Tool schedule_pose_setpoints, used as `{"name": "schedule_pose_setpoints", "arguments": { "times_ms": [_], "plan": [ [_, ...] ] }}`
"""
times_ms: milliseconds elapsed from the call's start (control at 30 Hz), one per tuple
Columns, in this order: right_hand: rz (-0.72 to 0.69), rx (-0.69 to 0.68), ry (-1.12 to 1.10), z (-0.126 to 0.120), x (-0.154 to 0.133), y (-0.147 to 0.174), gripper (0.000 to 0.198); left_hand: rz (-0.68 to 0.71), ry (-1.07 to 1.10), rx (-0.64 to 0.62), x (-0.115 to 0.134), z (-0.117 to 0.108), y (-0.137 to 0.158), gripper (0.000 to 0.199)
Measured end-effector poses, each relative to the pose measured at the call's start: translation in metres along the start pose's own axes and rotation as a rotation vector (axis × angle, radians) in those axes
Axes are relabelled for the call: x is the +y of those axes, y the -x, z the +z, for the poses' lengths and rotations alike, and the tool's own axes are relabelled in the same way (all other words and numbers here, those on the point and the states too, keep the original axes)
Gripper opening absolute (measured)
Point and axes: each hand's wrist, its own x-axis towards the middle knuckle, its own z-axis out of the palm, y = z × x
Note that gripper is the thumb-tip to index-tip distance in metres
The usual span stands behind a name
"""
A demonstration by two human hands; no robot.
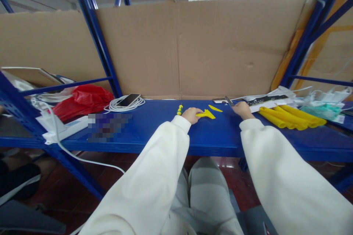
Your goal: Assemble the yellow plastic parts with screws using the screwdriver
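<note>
On the blue bench, my left hand (192, 115) is closed on a yellow piece (209, 114) that flares at its right end; whether it is plastic or foam I cannot tell. My right hand (242, 110) grips a thin, dark grey object (228, 101), slanting up to the left, its kind unclear. Between the hands and a little farther back lies a slim yellow sliver (215, 108). A small tool with a yellow and dark handle (180, 109), like a screwdriver, lies just left of my left hand.
Several yellow rolled sheets (293, 116) lie right of my right hand, near a black-and-white package (266, 100). To the left are a phone (130, 100) on a coiled white cable (116, 106), a red bag (85, 99) and a white power strip (71, 128). Cardboard (220, 47) walls the back.
</note>
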Motion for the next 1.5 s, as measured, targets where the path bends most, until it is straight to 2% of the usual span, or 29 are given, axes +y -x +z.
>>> {"name": "schedule_pose_setpoints", "arguments": {
  "times_ms": [100, 167, 267, 400, 533, 867, 1000, 1133, 1333, 1500],
  "plan": [
    [-0.194, -0.048, -0.178, 0.006, -0.006, 0.001, 0.009, 0.012, 0.009, 0.038, 0.0, 0.0, 0.0, 0.041],
    [-0.28, -0.094, -0.326, 0.011, -0.009, 0.001, 0.011, 0.02, 0.012, 0.075, 0.0, 0.001, 0.0, 0.041],
    [-0.359, -0.227, -0.507, 0.015, -0.014, 0.005, 0.019, 0.013, 0.014, 0.118, 0.0, 0.002, 0.0, 0.041],
    [-0.399, -0.437, -0.641, 0.013, -0.018, 0.014, 0.022, -0.029, -0.005, 0.147, -0.001, 0.001, 0.0, 0.043],
    [-0.391, -0.561, -0.709, 0.01, -0.022, 0.024, 0.024, -0.052, -0.031, 0.167, 0.0, 0.001, 0.0, 0.046],
    [-0.362, -0.658, -0.642, 0.006, -0.031, 0.038, 0.026, -0.033, -0.019, 0.206, -0.004, 0.005, -0.002, 0.051],
    [-0.335, -0.731, -0.718, 0.011, -0.031, 0.035, 0.03, -0.024, -0.025, 0.205, -0.005, 0.005, -0.002, 0.051],
    [-0.305, -0.741, -0.83, 0.013, -0.03, 0.031, 0.034, -0.032, -0.035, 0.189, -0.005, 0.005, -0.001, 0.05],
    [-0.229, -0.832, -0.868, 0.012, -0.034, 0.036, 0.023, -0.029, -0.019, 0.189, -0.003, 0.005, -0.001, 0.056],
    [-0.198, -0.75, -0.762, 0.012, -0.039, 0.042, 0.024, -0.023, 0.006, 0.221, -0.003, 0.006, -0.002, 0.057]
  ]
}}
